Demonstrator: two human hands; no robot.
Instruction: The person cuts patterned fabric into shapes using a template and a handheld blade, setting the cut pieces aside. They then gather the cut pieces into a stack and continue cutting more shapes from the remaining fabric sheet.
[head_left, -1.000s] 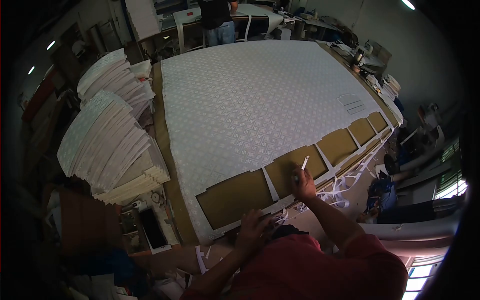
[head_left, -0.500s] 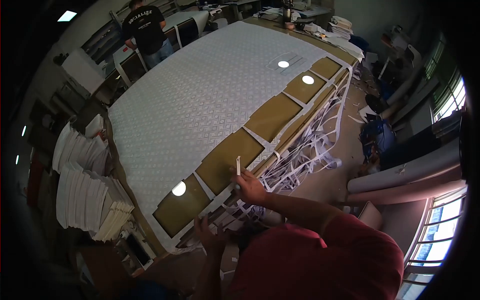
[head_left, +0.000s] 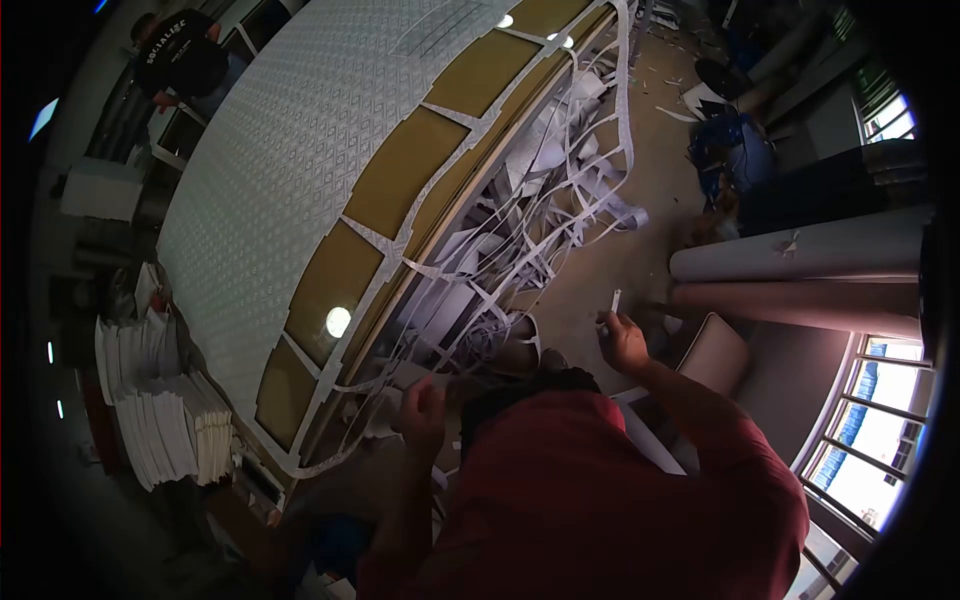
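My right hand is held out over the floor, away from the table. Its fingers are closed round a slim pale tool that looks like a cutter knife, tip up. Just off the table's near edge, my left hand has its fingers curled in; anything inside them is hidden. Loose fabric strips hang in a tangle beside the table, some close to my left hand. Patterned white fabric covers the tabletop, with cut-out openings along the near side where the brown table surface shows.
Large rolls lie to the right, by a window. Stacks of white sheets stand on the left. Another person in a black shirt is beyond the table. Scraps lie on the floor.
My right hand, with the tool, has moved off the table edge to the right. My left hand's spread fingers have curled in. The view has turned and shifted right.
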